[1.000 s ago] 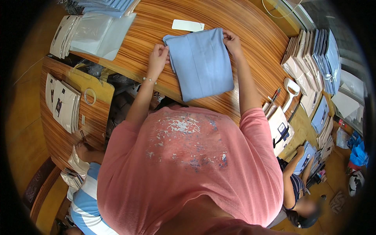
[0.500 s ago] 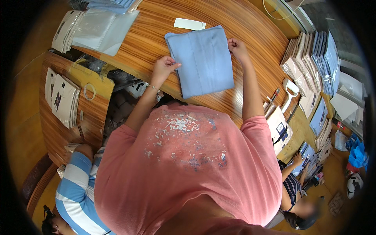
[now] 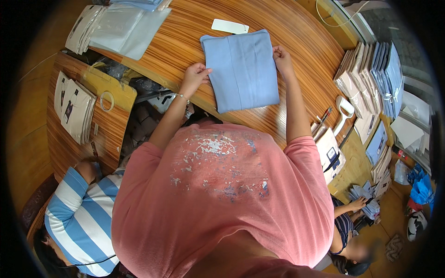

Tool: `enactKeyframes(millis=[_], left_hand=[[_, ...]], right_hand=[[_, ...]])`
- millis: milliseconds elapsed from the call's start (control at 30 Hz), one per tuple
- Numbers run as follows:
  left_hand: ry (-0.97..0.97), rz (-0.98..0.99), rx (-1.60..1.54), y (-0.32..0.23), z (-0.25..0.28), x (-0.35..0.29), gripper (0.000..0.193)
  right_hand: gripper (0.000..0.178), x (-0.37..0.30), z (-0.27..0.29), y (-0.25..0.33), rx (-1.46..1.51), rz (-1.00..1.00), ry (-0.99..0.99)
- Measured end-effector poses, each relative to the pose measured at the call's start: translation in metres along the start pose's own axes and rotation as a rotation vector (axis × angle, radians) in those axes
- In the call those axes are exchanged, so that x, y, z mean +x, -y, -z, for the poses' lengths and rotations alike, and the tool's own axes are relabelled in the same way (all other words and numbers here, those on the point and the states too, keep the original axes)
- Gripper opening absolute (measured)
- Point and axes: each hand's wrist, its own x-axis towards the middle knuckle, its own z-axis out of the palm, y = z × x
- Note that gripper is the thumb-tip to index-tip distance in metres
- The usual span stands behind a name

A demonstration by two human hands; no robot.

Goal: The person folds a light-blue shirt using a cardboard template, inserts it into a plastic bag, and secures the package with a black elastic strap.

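Observation:
A folded light-blue garment [image 3: 243,72] lies flat on the wood-grain table before me, with crease lines running down it. My left hand [image 3: 195,78] pinches its left edge, thumb and fingers together. At the upper right edge, my right hand [image 3: 282,60] has its fingers closed on the cloth; their tips are partly hidden. A white hang tag [image 3: 230,26] lies just beyond the garment's far edge.
Clear plastic bags [image 3: 121,28] lie at the far left. Packed beige garments [image 3: 354,76] and packed blue garments [image 3: 388,76] stand at the right, near a white-handled tool [image 3: 344,113]. One co-worker [image 3: 85,217] is at lower left, another [image 3: 345,222] at lower right.
The garment sits slightly farther right in view, its crease lines changed. My left thumb has drawn back to its edge. Both co-workers have shifted.

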Motion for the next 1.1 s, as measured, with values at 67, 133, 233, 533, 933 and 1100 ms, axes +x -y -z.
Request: enactKeyframes(millis=[67,133,233,533,933,1100], left_hand=[[0.011,-0.020,0.026,-0.003,-0.001,0.000,0.019],[-0.027,-0.043,0.104,-0.012,0.000,0.002,0.019],[-0.154,-0.203,0.238,-0.028,0.000,0.018,0.020],[-0.215,-0.530,0.542,-0.038,0.017,0.078,0.015],[-0.238,-0.287,0.645,-0.043,0.043,0.114,0.024],[-0.018,-0.367,0.801,-0.082,0.030,0.094,0.032]], right_hand=[[0.002,-0.001,0.006,0.005,-0.031,-0.075,0.031],[0.007,0.004,0.008,0.017,-0.047,-0.106,-0.004],[0.015,0.018,0.007,0.034,-0.050,-0.111,-0.108],[0.016,0.065,-0.008,0.028,-0.158,-0.176,-0.039],[0.030,0.076,-0.034,0.031,-0.483,-0.260,-0.120],[0.023,0.056,-0.026,0.047,-0.051,-0.150,-0.046]])
